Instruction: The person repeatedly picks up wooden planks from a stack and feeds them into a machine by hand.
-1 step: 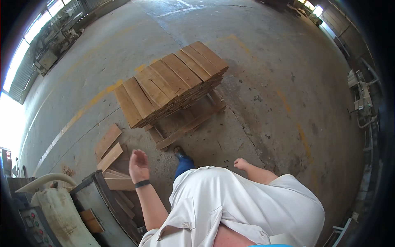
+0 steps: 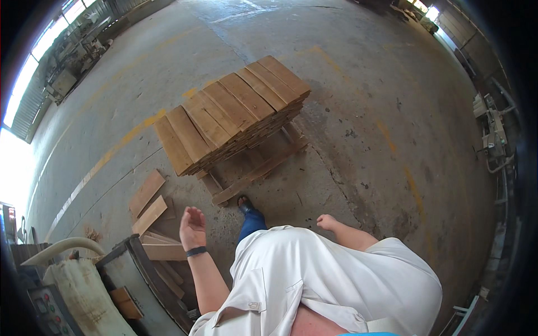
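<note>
My left hand (image 2: 193, 228) is raised over the floor beside some loose boards, palm showing and fingers loosely bent. It is empty and wears a dark band at the wrist. My right hand (image 2: 327, 222) hangs out to the right of my body, its fingers curled in, with nothing seen in it. Ahead of me stands a stack of wooden boards (image 2: 224, 109) in several layers, resting on a wooden pallet (image 2: 263, 171). Neither hand touches the stack. Several loose boards (image 2: 150, 214) lie on the floor to the left, nearest my left hand.
At lower left stands a machine (image 2: 120, 280) with a button panel (image 2: 47, 311) and a pale hose (image 2: 70, 245). My shoe (image 2: 244, 204) is close to the pallet's near edge. Yellow lines (image 2: 414, 190) mark the concrete floor. More equipment (image 2: 493, 131) stands along the right side.
My left hand has shifted slightly right and down. My right hand has moved a little to the left. The stack and the loose boards stay put.
</note>
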Available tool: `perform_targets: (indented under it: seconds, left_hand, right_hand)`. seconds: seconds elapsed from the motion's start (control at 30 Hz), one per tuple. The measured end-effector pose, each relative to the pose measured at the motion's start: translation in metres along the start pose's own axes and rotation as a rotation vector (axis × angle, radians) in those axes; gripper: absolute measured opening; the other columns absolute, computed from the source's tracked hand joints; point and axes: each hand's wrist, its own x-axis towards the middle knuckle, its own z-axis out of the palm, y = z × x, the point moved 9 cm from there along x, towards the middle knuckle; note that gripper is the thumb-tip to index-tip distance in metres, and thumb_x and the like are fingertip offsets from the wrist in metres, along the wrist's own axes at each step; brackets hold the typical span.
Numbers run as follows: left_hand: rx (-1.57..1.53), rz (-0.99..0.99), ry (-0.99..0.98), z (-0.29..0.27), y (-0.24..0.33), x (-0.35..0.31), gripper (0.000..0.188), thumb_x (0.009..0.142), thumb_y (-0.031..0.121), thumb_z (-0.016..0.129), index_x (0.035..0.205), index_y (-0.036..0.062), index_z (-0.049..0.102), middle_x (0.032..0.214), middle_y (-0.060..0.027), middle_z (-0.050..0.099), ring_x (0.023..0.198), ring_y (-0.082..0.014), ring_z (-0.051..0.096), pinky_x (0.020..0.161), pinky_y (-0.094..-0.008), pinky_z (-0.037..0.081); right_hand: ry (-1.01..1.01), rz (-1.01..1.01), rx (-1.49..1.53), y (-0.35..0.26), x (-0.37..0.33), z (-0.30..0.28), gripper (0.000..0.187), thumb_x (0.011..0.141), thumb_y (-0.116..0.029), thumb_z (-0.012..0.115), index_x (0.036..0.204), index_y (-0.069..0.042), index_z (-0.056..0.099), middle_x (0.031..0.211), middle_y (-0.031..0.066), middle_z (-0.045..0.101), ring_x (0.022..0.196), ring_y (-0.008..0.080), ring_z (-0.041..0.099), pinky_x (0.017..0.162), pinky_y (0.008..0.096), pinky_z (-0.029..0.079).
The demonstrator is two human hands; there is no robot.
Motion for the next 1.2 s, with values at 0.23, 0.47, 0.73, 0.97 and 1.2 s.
perform_targets:
  seconds: [0.23,0.47,0.73,0.97,1.2]
  left_hand:
    - [0.204,-0.197,0.138,0.003,-0.065,0.115,0.017,0.096,0.013,0.059,0.110,0.0065,0.066,0.100,-0.0110,0.071,0.089,-0.0260,0.068,0.079,-0.0379,0.059]
    - [0.726,-0.367,-0.072,0.119,-0.097,0.217,0.024,0.099,0.017,0.057,0.120,0.0043,0.061,0.102,-0.0078,0.070,0.089,-0.0194,0.067,0.080,-0.0333,0.057]
    - [0.806,-0.310,-0.099,0.206,-0.139,0.315,0.025,0.100,0.017,0.059,0.122,0.0058,0.059,0.105,-0.0056,0.069,0.090,-0.0151,0.066,0.079,-0.0303,0.056]
    - [0.868,-0.332,0.076,0.198,-0.215,0.373,0.026,0.099,0.017,0.059,0.122,0.0045,0.059,0.106,-0.0087,0.069,0.090,-0.0186,0.067,0.078,-0.0323,0.057]
    - [0.889,-0.494,0.271,0.226,-0.321,0.401,0.030,0.099,0.016,0.059,0.126,0.0034,0.057,0.108,-0.0103,0.068,0.090,-0.0188,0.068,0.076,-0.0313,0.058]
  right_hand:
    - [0.060,-0.069,0.086,-0.091,0.070,-0.052,0.036,0.084,-0.021,0.071,0.118,-0.008,0.069,0.111,0.0132,0.072,0.104,0.0251,0.068,0.092,0.0372,0.052]
    - [0.193,-0.182,0.358,-0.166,0.124,-0.133,0.032,0.084,-0.017,0.070,0.114,-0.007,0.069,0.101,0.0130,0.073,0.094,0.0252,0.070,0.085,0.0375,0.054]
    - [0.143,-0.049,0.357,-0.138,0.218,-0.184,0.032,0.086,-0.017,0.070,0.115,-0.004,0.068,0.099,0.0094,0.072,0.090,0.0196,0.068,0.082,0.0349,0.054]
    - [-0.109,0.073,0.794,-0.162,0.363,-0.274,0.036,0.088,-0.014,0.070,0.121,-0.003,0.064,0.090,0.0043,0.068,0.074,0.0117,0.062,0.061,0.0279,0.052]
    - [-0.036,0.019,1.069,-0.218,0.550,-0.406,0.057,0.088,-0.016,0.072,0.139,-0.001,0.051,0.096,0.0031,0.064,0.080,0.0107,0.060,0.067,0.0298,0.052]
